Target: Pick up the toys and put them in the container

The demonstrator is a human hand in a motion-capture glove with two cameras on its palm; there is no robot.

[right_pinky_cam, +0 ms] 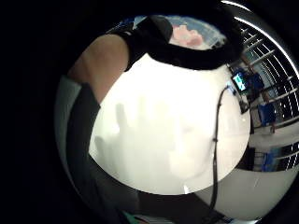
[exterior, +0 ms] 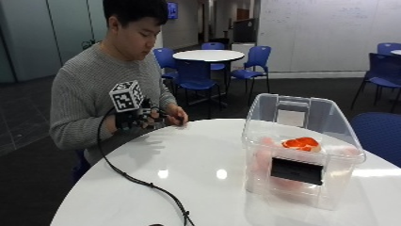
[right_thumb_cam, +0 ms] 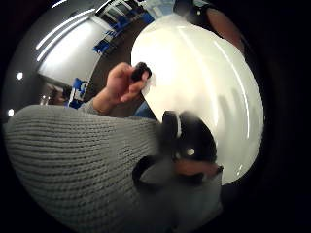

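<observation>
White round table (exterior: 188, 188), blue chairs (exterior: 194, 75) behind

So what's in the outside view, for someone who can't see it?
A person at a round white table holds their gloved right hand above its edge, bare hand beside it. A clear plastic container on the table holds pink and orange toys.

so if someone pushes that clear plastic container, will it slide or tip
The container would probably slide: the white table looks glossy and smooth. It seems light, with thin clear walls and only a few toys inside. It stands tall, so a push near the rim could perhaps tip it.
</observation>
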